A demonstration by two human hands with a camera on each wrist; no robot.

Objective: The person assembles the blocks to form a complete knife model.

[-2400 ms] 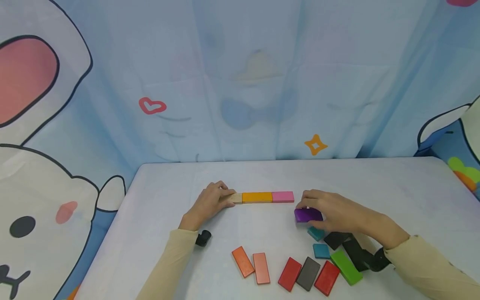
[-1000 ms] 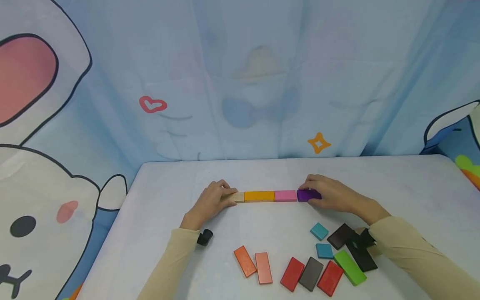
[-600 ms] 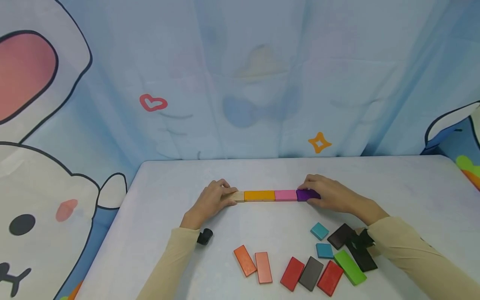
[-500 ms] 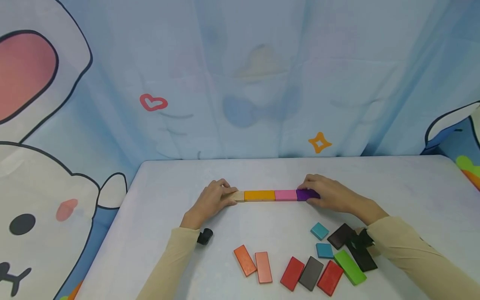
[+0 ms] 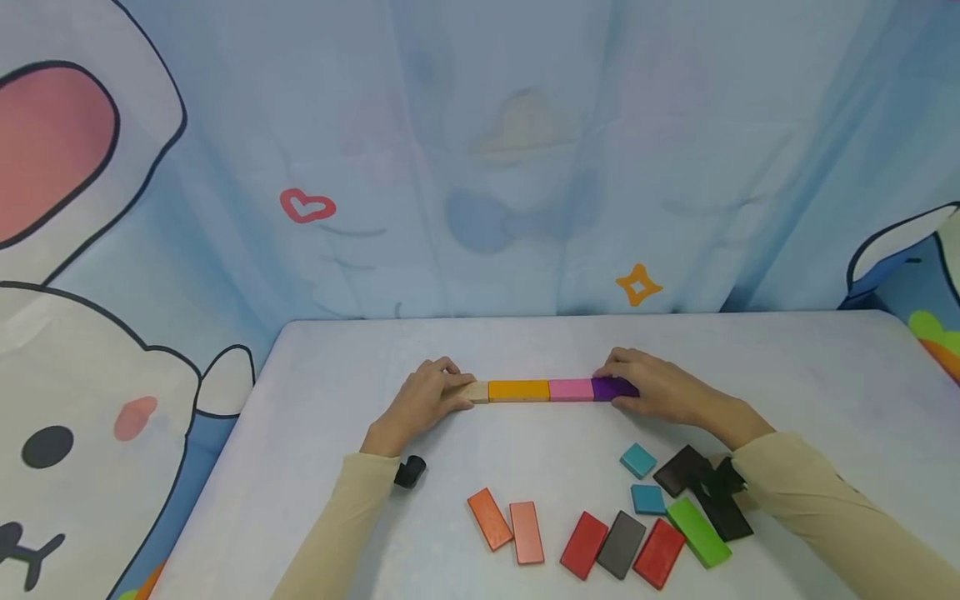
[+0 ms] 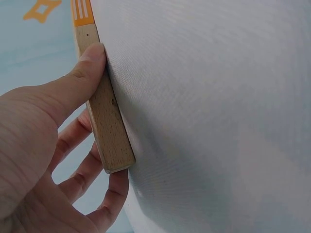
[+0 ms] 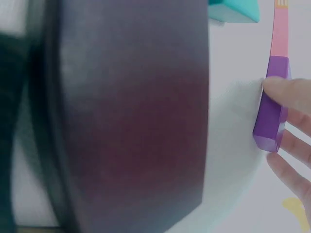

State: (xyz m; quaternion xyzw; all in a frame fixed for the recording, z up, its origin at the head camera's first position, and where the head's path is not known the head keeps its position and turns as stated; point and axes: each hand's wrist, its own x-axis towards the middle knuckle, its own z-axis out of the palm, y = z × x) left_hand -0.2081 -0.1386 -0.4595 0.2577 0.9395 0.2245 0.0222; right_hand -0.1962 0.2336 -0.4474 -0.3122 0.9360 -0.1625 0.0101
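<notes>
A row of blocks lies end to end on the white table: a plain wooden block (image 5: 477, 392), an orange-yellow block (image 5: 519, 391), a pink block (image 5: 571, 390) and a purple block (image 5: 613, 388). At the row's left end my left hand (image 5: 422, 403) pinches the wooden block (image 6: 111, 116) between thumb and fingers. My right hand (image 5: 667, 388) grips the purple block (image 7: 271, 111) at the right end, thumb on the near side. In the right wrist view the purple block touches the pink one (image 7: 280, 31).
Nearer me lie an orange block (image 5: 490, 519), a salmon block (image 5: 527, 532), two red blocks (image 5: 584, 545), a grey block (image 5: 621, 544), two teal blocks (image 5: 638, 460), a green block (image 5: 699, 532) and dark blocks (image 5: 682, 472) by the right sleeve. A blue patterned curtain (image 5: 480, 167) hangs behind.
My right hand has carried the purple block up and back from beside the teal blocks to the pink block's right end, and the small gap there has closed. My left hand has stayed on the wooden block.
</notes>
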